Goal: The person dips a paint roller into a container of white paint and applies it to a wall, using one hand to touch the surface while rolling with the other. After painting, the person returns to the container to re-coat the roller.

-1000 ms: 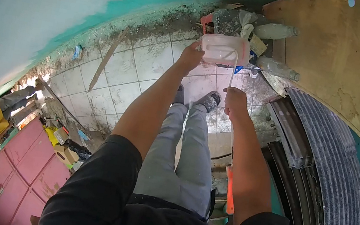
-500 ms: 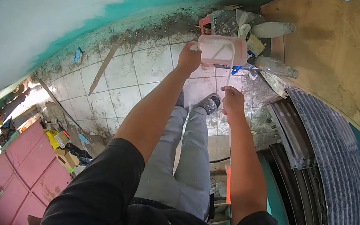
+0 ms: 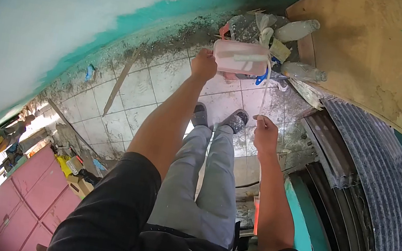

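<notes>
My left hand (image 3: 204, 65) grips the left edge of a pink translucent plastic container (image 3: 225, 64), held out over the tiled floor. Inside the container lies a pale, flat piece (image 3: 249, 58). My right hand (image 3: 266, 131) is pinched around the lower end of a thin pale strip (image 3: 264, 94), which runs up to the container's right side. The palm of my right hand is turned away from view.
Clear plastic bottles (image 3: 297, 30) and a bagged pile lie by the wooden board (image 3: 369, 53). Corrugated sheets (image 3: 368, 155) stand at the right. A wooden strip (image 3: 121, 82) lies on the tiles, and a pink cabinet (image 3: 31, 187) is at lower left.
The container and my left hand have shifted slightly left. My right hand has moved down and to the right, farther from the container, and the strip now reaches over its right side.
</notes>
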A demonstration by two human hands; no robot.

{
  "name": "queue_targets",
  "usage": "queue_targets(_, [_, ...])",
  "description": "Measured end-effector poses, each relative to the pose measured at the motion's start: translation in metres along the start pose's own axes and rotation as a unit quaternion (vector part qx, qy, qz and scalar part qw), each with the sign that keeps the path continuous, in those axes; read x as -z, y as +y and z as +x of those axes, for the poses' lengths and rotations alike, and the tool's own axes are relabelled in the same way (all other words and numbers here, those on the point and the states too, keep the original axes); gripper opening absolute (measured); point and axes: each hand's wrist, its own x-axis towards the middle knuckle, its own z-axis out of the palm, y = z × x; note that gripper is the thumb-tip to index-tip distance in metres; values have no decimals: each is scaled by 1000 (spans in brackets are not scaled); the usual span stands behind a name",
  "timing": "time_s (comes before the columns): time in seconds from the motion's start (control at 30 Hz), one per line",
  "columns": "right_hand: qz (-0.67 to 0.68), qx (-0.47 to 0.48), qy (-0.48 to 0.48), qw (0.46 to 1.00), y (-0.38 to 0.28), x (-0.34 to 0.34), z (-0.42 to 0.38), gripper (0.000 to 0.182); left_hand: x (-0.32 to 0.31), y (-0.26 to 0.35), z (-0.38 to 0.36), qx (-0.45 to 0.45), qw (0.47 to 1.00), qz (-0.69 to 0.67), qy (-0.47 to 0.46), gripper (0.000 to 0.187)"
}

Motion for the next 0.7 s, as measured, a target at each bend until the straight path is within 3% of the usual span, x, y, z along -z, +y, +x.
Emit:
queue_targets(0.13, [14, -47, -12, 999, -7, -1, -5, 31, 9, 22, 18, -28, 999, 23, -11, 29])
queue_targets(0.33, [34, -7, -9, 999, -10, -7, 1, 28, 5, 32, 42, -52, 994, 95, -19, 30])
queue_targets(0.47, [51, -24, -9, 998, -18, -12, 1, 28, 10, 33, 55, -43, 998, 34, 7, 29])
queue_targets(0.53, [31, -78, -20, 996, -18, -11, 3, 28, 12, 39, 60, -42, 999, 7, 15, 28])
queue_targets(0.57, [45, -23, -8, 999, -6, -14, 7, 28, 12, 40, 61, -54, 998, -10, 13, 30])
queue_targets(0.7, [47, -32, -14, 998, -4, -17, 11, 29, 9, 50, 60, -88, 996, -8, 23, 34])
